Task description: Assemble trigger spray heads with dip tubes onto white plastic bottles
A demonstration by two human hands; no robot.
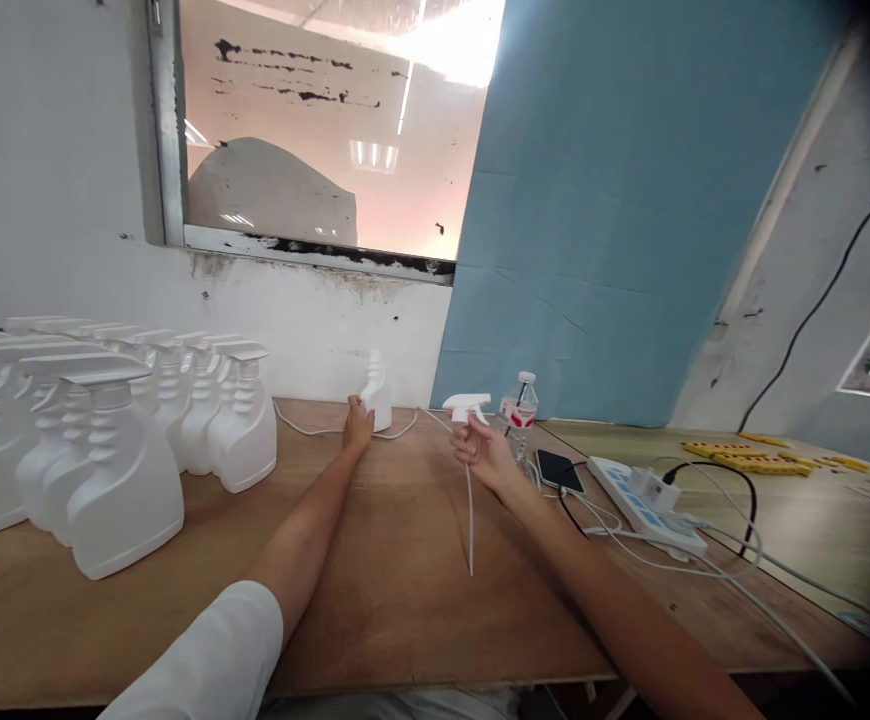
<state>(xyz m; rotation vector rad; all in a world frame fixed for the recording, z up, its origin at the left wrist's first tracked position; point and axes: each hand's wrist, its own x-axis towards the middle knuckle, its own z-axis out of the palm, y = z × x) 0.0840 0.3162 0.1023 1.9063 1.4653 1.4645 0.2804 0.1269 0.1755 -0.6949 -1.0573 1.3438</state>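
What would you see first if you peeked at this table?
A crowd of white spray bottles stands at the left of the table. In the middle, the right hand holds a spray head with a long tube hanging down, while the left hand reaches a capless bottle by the wall. A big blue panel stands behind.

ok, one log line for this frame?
left hand: at base of uncapped white bottle | right hand: holds trigger sprayer head, dip tube hanging | capped spray bottles: rows, far left

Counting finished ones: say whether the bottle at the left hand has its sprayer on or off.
Off. The white bottle at the left hand has no sprayer on top; the right hand holds the trigger sprayer.
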